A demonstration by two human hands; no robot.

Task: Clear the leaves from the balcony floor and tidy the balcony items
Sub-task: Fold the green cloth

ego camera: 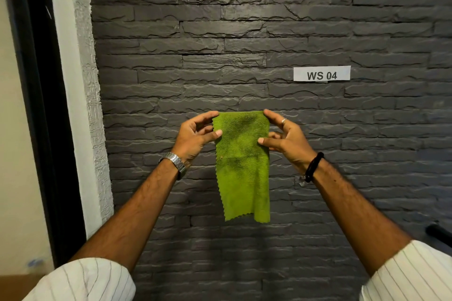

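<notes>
A green cloth [242, 166] with zigzag edges and dark stains hangs folded in front of a dark stone wall. My left hand [195, 137] pinches its upper left edge between thumb and fingers. My right hand [285, 137] pinches the upper right edge the same way. The cloth's lower end hangs free. No leaves and no floor are in view.
The dark grey stacked-stone wall [244, 32] fills the view, with a white label reading "WS 04" [322, 73]. A black door frame [41, 105] and a pale wall run down the left. A dark object [440, 231] pokes in at the right edge.
</notes>
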